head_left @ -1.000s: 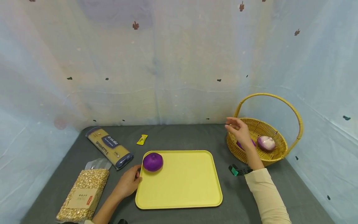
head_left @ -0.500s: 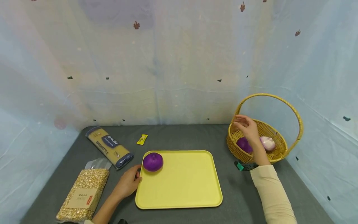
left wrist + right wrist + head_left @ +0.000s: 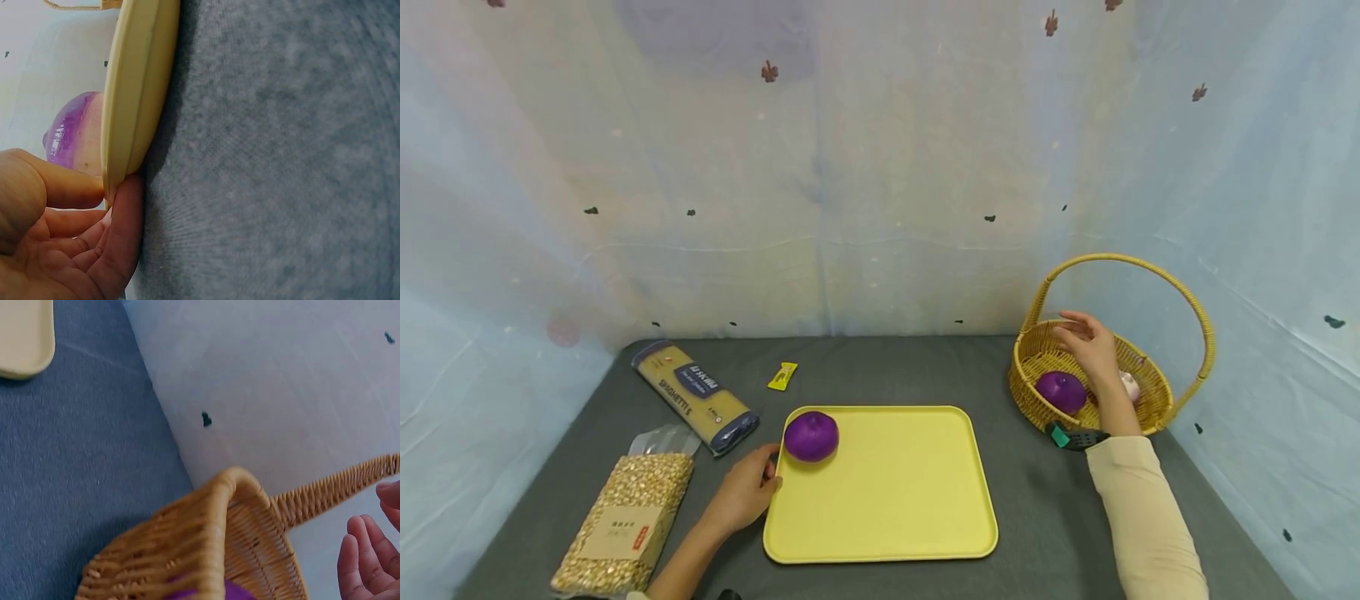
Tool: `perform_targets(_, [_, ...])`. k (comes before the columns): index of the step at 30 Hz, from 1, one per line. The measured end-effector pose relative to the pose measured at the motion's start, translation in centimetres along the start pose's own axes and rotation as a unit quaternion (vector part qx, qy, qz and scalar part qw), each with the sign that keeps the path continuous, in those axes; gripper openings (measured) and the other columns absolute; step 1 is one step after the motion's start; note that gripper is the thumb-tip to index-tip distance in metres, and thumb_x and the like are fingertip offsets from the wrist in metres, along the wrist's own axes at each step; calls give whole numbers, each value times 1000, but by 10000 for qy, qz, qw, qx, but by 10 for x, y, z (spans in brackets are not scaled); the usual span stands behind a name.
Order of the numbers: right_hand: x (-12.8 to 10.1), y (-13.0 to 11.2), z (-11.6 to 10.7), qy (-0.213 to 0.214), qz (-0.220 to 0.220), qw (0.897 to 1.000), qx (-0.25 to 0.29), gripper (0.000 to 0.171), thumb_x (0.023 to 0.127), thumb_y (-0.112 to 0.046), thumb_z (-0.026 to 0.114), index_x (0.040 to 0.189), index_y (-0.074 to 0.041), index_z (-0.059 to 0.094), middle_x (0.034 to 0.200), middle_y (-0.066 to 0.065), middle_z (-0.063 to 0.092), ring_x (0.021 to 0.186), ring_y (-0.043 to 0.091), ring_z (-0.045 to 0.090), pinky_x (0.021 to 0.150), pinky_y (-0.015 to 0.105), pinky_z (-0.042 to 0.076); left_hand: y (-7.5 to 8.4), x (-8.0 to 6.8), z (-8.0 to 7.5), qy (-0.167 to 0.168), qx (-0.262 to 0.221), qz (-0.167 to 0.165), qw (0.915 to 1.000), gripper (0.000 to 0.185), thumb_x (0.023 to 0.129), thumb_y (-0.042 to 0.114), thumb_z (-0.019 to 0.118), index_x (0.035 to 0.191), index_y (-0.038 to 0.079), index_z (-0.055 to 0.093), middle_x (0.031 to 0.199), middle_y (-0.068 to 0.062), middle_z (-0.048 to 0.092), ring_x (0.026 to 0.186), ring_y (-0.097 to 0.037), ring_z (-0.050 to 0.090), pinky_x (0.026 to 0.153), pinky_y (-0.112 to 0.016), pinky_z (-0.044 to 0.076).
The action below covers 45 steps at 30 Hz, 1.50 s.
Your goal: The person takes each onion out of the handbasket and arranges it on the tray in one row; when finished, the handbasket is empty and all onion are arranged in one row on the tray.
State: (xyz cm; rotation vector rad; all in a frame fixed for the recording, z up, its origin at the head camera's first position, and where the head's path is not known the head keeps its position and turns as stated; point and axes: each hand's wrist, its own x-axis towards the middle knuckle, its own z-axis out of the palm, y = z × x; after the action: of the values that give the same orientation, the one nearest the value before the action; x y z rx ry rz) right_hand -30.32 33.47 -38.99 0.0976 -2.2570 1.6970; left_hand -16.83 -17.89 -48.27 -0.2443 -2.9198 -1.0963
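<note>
Left-hand grip point(image 3: 745, 492): pinching the yellow tray point(image 3: 887, 500) at its 9 o'clock edge, thumb on the rim, fingers underneath. Clockwise on the head view, the tray's long axis runs 9 to 3 on the table point(image 3: 1015, 533). A purple onion point(image 3: 811, 437) sits in its corner toward 10 o'clock, tip up.

Right-hand grip point(image 3: 1093, 350): above the wicker basket point(image 3: 1026, 400), thumb and fingertips apart, fingers loosely bent. The basket, at the tray's 2 o'clock, has its long axis from 10 to 4, the hooped handle point(image 3: 1112, 257) standing upright along that line. Inside lie another purple onion point(image 3: 1062, 392), tip up, and a pale onion point(image 3: 1131, 387), half hidden by the wrist; its direction cannot be told.

Farther out, the spaghetti pack point(image 3: 696, 396) lies at the tray's 10 o'clock, axis 10 to 4; the yellow-wrapped sweet point(image 3: 782, 376) at 11, and the kernel bag point(image 3: 621, 521) at 9, both slant 1 to 7.
</note>
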Motion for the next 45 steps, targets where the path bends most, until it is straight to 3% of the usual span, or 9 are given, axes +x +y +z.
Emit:
perform_targets(7, [3, 4, -8, 249, 351, 9985, -327, 31, 91, -26, 59, 120, -18, 54, 99, -13, 54, 86, 0, 56, 68, 13, 48, -1, 0, 0, 43, -15, 1, 10000, 41, 82, -2, 62, 121, -8, 52, 74, 0, 45, 60, -11, 42, 52, -23, 35])
perform_targets(15, [5, 8, -21, 380, 425, 9983, -140, 23, 91, -19, 59, 114, -20, 57, 96, -14, 55, 83, -1, 58, 67, 12, 48, -1, 0, 1, 16, -58, -36, 10000, 41, 82, -2, 63, 121, -8, 52, 74, -1, 46, 61, -12, 42, 53, -24, 35])
perform_targets(20, [17, 35, -34, 472, 657, 9964, -261, 42, 86, -36, 65, 122, -17, 58, 98, -12, 57, 83, -3, 59, 71, 16, 50, -1, 1, 1, -9, 10, -84, 10000, 41, 81, -2, 63, 120, -9, 52, 74, -1, 46, 62, -12, 42, 55, -25, 34])
perform_targets(23, [28, 55, -45, 577, 810, 9949, -180, 46, 83, -38, 67, 124, -18, 58, 100, -12, 60, 83, -2, 60, 73, 19, 51, -1, 1, 1, -17, 20, -105, 9999, 41, 81, -2, 63, 120, -9, 52, 74, -1, 46, 63, -12, 42, 55, -25, 34])
perform_targets(27, [32, 62, -54, 792, 816, 9934, -156, 42, 85, -33, 67, 121, -15, 60, 94, -12, 60, 81, 2, 61, 72, 22, 52, -1, 2, 1, -21, -7, -106, 9999, 41, 81, -2, 63, 119, -9, 52, 74, -1, 46, 63, -12, 43, 56, -25, 34])
perform_targets(32, [32, 67, -62, 1037, 992, 9896, -87, 27, 85, -32, 66, 110, -24, 62, 87, -17, 58, 80, 2, 62, 71, 20, 52, 0, 2, 1, 36, 12, -67, 10000, 40, 81, -2, 63, 119, -9, 53, 74, 0, 46, 64, -12, 43, 57, -25, 35])
perform_targets(37, [36, 79, -72, 1228, 837, 9888, -149, 28, 84, -31, 68, 110, -19, 65, 82, -18, 58, 73, 2, 63, 66, 19, 51, -1, 2, 1, 39, 7, -55, 10000, 40, 81, -3, 63, 119, -9, 53, 74, 0, 46, 64, -12, 43, 57, -25, 35])
perform_targets(39, [34, 77, -72, 1451, 996, 9842, -214, 29, 82, -31, 70, 109, -20, 66, 81, -19, 59, 70, 0, 62, 62, 16, 50, -1, 2, 1, 12, -13, -79, 10000, 40, 81, -3, 63, 119, -8, 53, 74, 0, 46, 63, -12, 43, 57, -25, 35])
perform_targets(45, [16, 41, -64, 1672, 1476, 9687, -1089, 40, 86, -30, 65, 120, -10, 62, 87, -15, 61, 71, -5, 52, 59, 16, 44, 0, 2, 1, -41, -29, -131, 9999, 41, 81, -2, 64, 120, -8, 53, 74, 0, 46, 64, -12, 43, 57, -25, 34])
